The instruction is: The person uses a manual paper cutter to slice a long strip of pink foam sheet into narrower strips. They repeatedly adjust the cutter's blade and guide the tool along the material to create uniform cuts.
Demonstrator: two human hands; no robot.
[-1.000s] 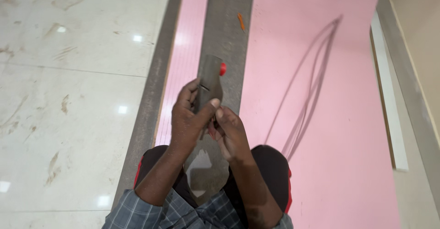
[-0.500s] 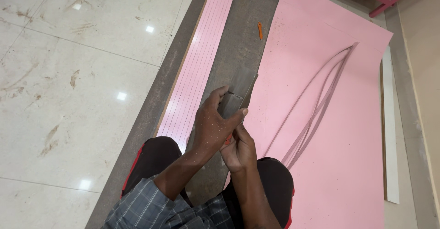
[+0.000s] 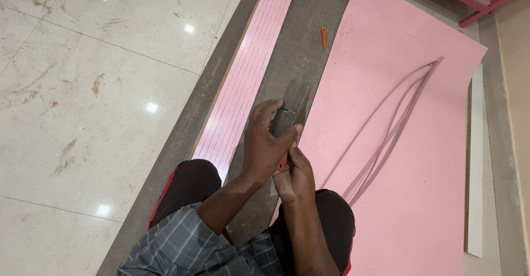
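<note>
Seen from the head camera, the left hand (image 3: pixel 265 143) is clamped over a grey metal scraper (image 3: pixel 290 110), whose blade runs up and away from it along the grey board (image 3: pixel 309 38). The right hand (image 3: pixel 295 174), just behind the left, pinches the scraper's red handle. A pink sheet (image 3: pixel 408 160) lies beside the scraper, touching it.

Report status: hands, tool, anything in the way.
Both hands, left and right, grip metal scraper. Blade on grey board beside pink sheet. Nothing blocking.
</note>
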